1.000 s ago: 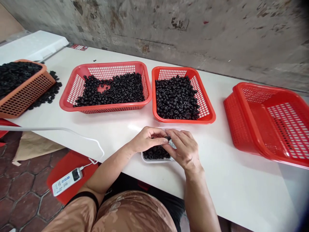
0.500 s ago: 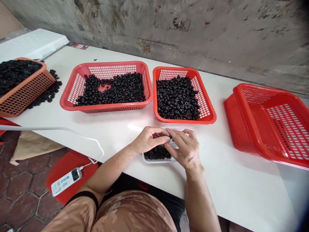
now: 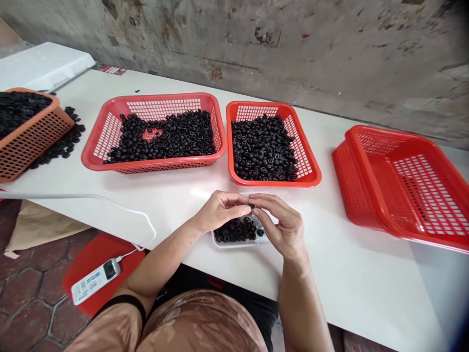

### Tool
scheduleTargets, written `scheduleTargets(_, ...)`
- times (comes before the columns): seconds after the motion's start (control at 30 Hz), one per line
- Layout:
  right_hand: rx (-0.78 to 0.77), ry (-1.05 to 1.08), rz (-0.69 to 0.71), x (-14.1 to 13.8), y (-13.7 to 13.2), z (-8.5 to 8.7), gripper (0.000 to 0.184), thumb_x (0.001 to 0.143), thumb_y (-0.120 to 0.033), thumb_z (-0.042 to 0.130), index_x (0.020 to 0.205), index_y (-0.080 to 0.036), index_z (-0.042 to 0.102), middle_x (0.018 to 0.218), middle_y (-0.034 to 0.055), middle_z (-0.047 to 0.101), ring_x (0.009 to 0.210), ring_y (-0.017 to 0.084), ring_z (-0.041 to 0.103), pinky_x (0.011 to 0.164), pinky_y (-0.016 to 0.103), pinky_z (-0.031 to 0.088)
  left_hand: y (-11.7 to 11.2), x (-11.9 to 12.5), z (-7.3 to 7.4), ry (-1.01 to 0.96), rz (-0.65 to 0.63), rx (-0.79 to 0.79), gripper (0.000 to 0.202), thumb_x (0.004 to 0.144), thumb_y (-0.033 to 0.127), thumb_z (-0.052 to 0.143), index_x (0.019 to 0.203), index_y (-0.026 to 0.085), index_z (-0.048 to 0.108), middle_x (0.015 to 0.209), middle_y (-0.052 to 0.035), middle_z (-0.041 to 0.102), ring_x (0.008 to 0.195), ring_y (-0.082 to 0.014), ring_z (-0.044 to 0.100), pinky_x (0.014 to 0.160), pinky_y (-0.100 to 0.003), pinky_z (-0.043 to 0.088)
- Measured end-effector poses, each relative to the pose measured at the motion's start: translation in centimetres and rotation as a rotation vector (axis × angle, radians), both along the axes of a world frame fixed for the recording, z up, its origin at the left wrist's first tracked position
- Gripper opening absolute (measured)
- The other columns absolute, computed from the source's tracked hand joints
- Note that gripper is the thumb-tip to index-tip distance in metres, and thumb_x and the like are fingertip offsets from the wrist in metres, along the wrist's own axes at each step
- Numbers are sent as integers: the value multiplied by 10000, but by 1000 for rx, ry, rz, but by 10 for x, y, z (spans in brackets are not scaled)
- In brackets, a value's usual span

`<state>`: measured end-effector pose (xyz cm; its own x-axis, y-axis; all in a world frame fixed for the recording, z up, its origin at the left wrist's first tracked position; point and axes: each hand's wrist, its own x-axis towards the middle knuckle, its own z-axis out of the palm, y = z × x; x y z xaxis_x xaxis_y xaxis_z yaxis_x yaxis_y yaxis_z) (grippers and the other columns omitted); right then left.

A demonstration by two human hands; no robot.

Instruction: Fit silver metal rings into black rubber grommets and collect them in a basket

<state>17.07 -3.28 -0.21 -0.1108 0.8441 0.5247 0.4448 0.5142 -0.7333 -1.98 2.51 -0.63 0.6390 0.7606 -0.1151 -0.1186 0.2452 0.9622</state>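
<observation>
1. Black rubber rings [image 3: 238,232] lie heaped in one white tray [image 3: 220,244]; they look light and slightly soft, best pinched by the rim.
2. Left hand [image 3: 222,210] and right hand [image 3: 284,225] curl just above the tray, fingertips nearly meeting; any hold on a ring cannot be told.
3. Beyond the tray, one orange basket [image 3: 32,161] and two red baskets [image 3: 161,167] hold too many rings to count.

Nothing can be read with certainty. A white power bank [image 3: 95,281], its white cable plugged in, carries a blue-and-white printed label, but the small lettering is too blurred to make out. A red-and-white printed card [image 3: 111,70] at the far edge of the counter [image 3: 330,274] is equally illegible.
</observation>
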Motion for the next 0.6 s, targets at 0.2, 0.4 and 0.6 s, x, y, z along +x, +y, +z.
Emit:
scheduleTargets(0.2, 112, -96, -82, 0, 1, -2, 267, 957, -109, 672, 1166, -260, 741, 1113, 57, 778, 1036, 216, 741, 915, 394, 585, -1, 2, -1, 45, 51, 20, 344, 841, 401, 789, 1039, 121, 798, 931, -82, 765, 840, -163, 689, 799, -281, 539)
scheduleTargets(0.4, 213, -175, -80, 0, 2, -2, 275, 959, -78, 655, 1177, -236, 710, 1074, 55, 797, 955, 208, 760, 858, 395, 547, -1, 3, -5, 24, 53, 39, 330, 848, 398, 781, 1022, 118, 796, 908, -76, 759, 841, -163, 684, 798, -276, 539)
scheduleTargets(0.6, 219, -329, -80, -2, 2, -4, 347, 966, -252, 730, 1290, -183, 628, 1149, 99, 784, 950, 216, 769, 876, 394, 500, 0, 3, 0, -6, 49, 98, 249, 876, 357, 748, 941, 121, 794, 871, -61, 748, 783, -133, 645, 763, -249, 521)
